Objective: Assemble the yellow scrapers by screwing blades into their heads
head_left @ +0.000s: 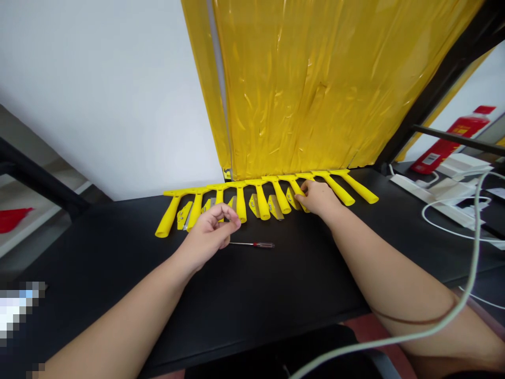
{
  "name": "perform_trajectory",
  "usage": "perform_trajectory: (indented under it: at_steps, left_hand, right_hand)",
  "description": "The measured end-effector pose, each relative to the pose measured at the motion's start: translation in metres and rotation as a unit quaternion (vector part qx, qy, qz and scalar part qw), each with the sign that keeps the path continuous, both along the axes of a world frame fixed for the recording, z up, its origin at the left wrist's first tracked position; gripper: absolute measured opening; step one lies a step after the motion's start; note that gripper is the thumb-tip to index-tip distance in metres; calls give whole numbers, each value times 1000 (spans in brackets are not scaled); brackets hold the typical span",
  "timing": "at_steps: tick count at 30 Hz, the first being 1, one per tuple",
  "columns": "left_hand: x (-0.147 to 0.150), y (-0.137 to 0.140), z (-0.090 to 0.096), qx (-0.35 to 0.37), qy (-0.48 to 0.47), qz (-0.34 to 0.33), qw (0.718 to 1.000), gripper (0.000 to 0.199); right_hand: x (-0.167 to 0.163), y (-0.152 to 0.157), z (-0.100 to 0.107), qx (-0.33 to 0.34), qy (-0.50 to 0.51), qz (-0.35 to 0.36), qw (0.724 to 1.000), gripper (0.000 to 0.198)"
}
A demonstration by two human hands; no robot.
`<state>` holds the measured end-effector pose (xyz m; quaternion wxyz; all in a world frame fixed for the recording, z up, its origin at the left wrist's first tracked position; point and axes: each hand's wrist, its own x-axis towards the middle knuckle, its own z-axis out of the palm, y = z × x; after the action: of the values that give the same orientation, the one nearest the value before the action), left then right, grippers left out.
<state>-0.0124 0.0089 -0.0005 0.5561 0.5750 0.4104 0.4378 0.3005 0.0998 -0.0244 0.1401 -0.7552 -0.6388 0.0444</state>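
A row of yellow T-shaped scraper handles (258,199) lies along the back of the black table, crossbars toward the wall. Small yellow pieces with metal plates and screws (273,207) rest between several of them. My right hand (320,199) has its fingers closed about one yellow handle (303,203) right of the middle, partly hiding it. My left hand (213,229) hovers before the left half of the row, thumb and fingers curled together in a pinch; anything inside is hidden. Just right of it lies a screwdriver (263,245) with a dark red handle, its tip behind the hand.
Yellow plastic sheeting (315,89) and a white panel (118,95) stand behind the black table (244,295). On the right are a red bottle (450,139), white boxes (463,166) and cables. A pale cable (394,343) loops across my right forearm.
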Motion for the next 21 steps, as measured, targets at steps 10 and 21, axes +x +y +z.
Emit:
perform_trajectory:
  at_steps: [10,21]
  left_hand:
    - [0,0,0,2,6,2,1000,24]
    - [1,-1,1,10,20,6,1000,22]
  right_hand:
    - [-4,-6,5,45,-32,9,998,35]
    - [-53,-27,8,72,-95,125,985,48]
